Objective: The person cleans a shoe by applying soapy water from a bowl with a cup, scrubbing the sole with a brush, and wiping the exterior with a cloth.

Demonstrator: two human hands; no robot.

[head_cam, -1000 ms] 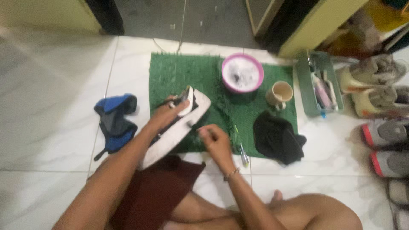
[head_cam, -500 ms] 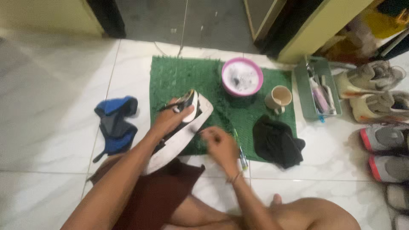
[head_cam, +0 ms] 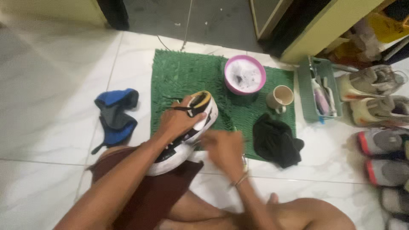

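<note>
White-soled sneaker point(head_cam: 187, 127) sits over our lap at the green mat point(head_cam: 179, 76) edge, left hand point(head_cam: 179, 120) fingers clamped around it, right hand point(head_cam: 223, 147) blurred, fingers indistinct; scrubbing step judged underway, next needs steady grip.

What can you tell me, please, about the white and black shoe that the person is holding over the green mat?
The white and black shoe has a white sole edge, black upper parts and a yellowish patch at its far end, with a dark lace trailing there. It lies tilted, partly over the green shaggy mat and partly over a dark red cloth. The left hand grips it from above; the blurred right hand is at its side.
</note>
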